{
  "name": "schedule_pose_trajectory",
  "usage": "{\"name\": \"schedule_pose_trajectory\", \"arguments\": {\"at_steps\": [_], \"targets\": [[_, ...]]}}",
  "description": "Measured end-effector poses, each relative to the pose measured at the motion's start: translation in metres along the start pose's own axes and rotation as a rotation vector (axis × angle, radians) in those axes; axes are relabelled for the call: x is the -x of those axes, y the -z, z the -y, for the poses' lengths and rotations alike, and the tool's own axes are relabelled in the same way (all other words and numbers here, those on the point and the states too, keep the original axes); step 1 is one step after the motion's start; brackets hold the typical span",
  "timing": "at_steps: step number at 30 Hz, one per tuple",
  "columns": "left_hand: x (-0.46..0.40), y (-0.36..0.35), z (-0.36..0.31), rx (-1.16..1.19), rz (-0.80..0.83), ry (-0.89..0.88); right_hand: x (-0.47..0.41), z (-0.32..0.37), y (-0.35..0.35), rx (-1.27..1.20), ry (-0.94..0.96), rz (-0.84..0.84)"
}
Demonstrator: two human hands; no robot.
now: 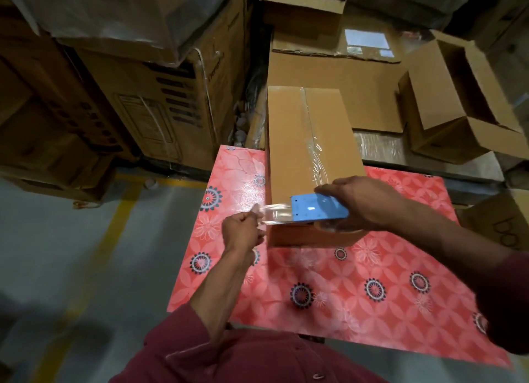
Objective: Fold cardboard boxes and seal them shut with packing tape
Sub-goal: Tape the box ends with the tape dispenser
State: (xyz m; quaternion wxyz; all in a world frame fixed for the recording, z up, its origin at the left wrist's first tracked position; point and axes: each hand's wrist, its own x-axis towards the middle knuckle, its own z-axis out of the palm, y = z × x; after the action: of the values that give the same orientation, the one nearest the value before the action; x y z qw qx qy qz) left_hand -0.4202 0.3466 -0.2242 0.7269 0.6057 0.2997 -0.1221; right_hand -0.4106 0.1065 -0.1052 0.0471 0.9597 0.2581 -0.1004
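Cardboard box [300, 165]: closed, lying on the red floral table [357, 291], clear tape along its top seam. Right hand [363, 202] grips a blue tape dispenser [317, 208] at the box's near end; left hand [243, 229] pinches the clear tape strip [272, 211] drawn from it.

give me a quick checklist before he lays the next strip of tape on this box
1. Top flaps of the cardboard box closed flat: ok.
2. Centre seam tape laid: ok, though wrinkled near the near end.
3. Right hand holds the blue tape dispenser: ok.
4. Left hand pinches the free tape end, pulled out to the left: ok.
5. Box sitting fully on the red patterned table: not ok, far end overhangs.
6. Tape left on the roll: cannot tell.
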Motion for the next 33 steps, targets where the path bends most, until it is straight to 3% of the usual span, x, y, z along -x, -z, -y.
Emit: {"name": "schedule_pose_trajectory", "arguments": {"at_steps": [6,10,19,28,33], "targets": [[-0.026,0.012,0.023,-0.029,0.011,0.106,0.014,-0.034,-0.001,0.04,-0.018,0.114],[-0.026,0.0,0.038,0.03,-0.036,0.141,0.012,-0.037,-0.013,0.045,-0.037,0.098],[-0.036,0.001,0.049,0.122,-0.077,0.035,0.007,-0.042,-0.021,0.037,-0.053,0.1],[-0.045,-0.016,0.071,0.143,-0.065,0.17,0.005,-0.042,-0.024,0.004,-0.036,0.096],[-0.045,-0.02,0.077,0.083,-0.13,0.114,0.006,-0.043,-0.031,0.048,-0.037,0.087]]}}
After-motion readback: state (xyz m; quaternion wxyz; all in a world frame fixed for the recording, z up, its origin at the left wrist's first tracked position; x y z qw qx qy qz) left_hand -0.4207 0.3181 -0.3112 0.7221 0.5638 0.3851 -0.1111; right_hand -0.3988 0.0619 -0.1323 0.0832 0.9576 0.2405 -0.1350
